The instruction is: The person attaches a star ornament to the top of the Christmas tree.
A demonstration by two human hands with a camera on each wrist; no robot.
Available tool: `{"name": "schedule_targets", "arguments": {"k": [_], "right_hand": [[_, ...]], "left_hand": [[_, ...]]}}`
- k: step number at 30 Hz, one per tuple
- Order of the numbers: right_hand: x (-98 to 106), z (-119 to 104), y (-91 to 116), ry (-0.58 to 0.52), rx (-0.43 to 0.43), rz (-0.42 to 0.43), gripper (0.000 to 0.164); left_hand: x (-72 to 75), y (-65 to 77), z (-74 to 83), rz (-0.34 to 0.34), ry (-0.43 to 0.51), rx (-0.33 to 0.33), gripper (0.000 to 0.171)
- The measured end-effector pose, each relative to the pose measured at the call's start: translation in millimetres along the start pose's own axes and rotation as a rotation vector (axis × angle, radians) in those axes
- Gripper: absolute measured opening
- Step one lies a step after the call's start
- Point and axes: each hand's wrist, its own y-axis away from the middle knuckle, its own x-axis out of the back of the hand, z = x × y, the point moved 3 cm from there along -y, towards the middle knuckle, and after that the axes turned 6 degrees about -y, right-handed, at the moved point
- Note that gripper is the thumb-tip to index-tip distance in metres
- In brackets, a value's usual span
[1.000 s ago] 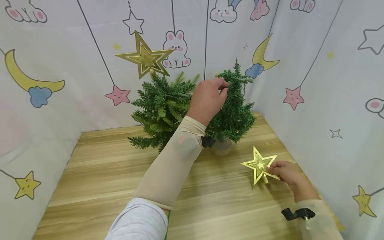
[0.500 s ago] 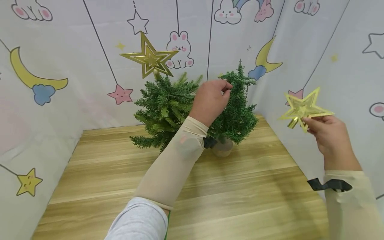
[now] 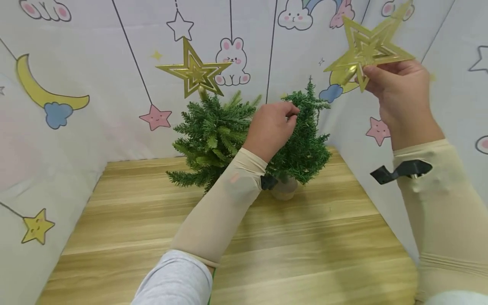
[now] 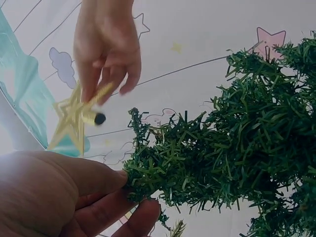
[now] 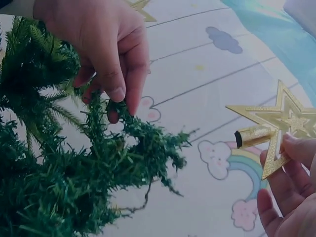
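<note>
My left hand (image 3: 271, 129) pinches a branch near the top of the right-hand small artificial Christmas tree (image 3: 305, 148); in the left wrist view its thumb and fingers close on the green tinsel-like needles (image 4: 197, 153). Raised to the upper right, my right hand (image 3: 406, 95) holds a gold star tree topper (image 3: 367, 48) between thumb and fingers. The star's hollow tube (image 5: 254, 136) sticks out toward the tree in the right wrist view, apart from the tree's tip (image 3: 310, 82).
A second, fuller tree (image 3: 213, 135) stands to the left, with a larger gold star (image 3: 194, 72) on its top. Both are on a wood-grain table (image 3: 152, 237). A white curtain (image 3: 114, 106) with cartoon prints hangs behind and at the sides.
My right hand has lifted the gold star tree topper off the table, up and to the right, to above the tree's tip height. The left hand keeps its pinch on the branch.
</note>
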Motion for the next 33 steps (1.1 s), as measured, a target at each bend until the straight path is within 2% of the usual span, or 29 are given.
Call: {"name": "schedule_targets", "arguments": {"k": [6,13,18,26,33], "right_hand": [[-28.0,8.2,-17.0,0.143,0.024,-0.039,0.042],[-44.9,17.9,-22.1,0.372,0.020,-0.069,0.040],[-48.0,23.4,-21.6,0.501,0.011,-0.093,0.032],[-49.0,30.1,-24.4,0.523,-0.023,-0.130,0.027],[-47.1,34.4,-24.5,0.708,-0.051,-0.124,0.018]], "left_hand": [[-2.1,-0.7,4.6,-0.024,-0.009,-0.007,0.026],[-3.1,0.5,6.6,-0.017,-0.010,-0.026,0.025],[-2.2,0.6,6.6,-0.017,-0.015,-0.028,0.025],[-0.1,0.2,3.6,0.000,-0.019,-0.021,0.026],[0.5,-0.6,2.7,-0.015,-0.022,-0.007,0.026]]}}
